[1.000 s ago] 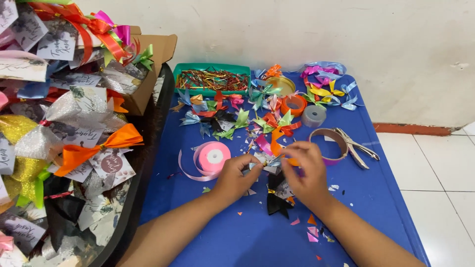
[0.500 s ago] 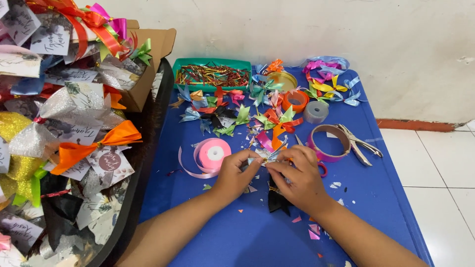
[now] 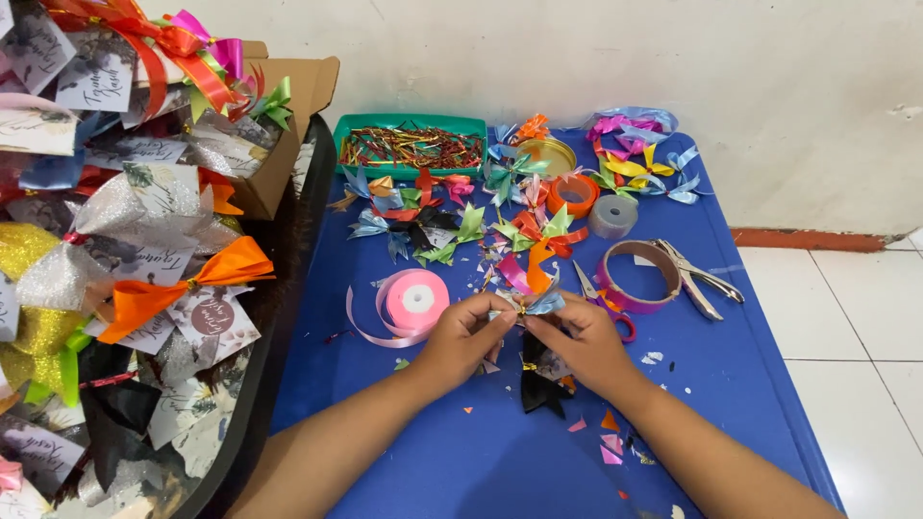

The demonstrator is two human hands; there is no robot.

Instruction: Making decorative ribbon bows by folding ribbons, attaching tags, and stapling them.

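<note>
Since a second ago both hands have drawn closer together over the blue counter (image 3: pixel 750 317): the left hand (image 3: pixel 461 341) and right hand (image 3: pixel 582 341) now pinch a small, light, floppy ribbon bow (image 3: pixel 531 306), best held at its tied centre. Behind, a green tray (image 3: pixel 356 130) holds short metallic twist ties (image 3: pixel 413 146); a cardboard box (image 3: pixel 288 115) stands left.

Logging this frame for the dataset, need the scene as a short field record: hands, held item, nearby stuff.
left hand: pinches one end of the small bow
right hand: pinches the other end
small bow: light blue, gold tie at its middle, held above the table
blue table: strewn with ribbon scraps
pink ribbon roll: lies flat, left of the hands
black bow: on the table under the right hand
green tray: far edge, holds thin strips
</note>
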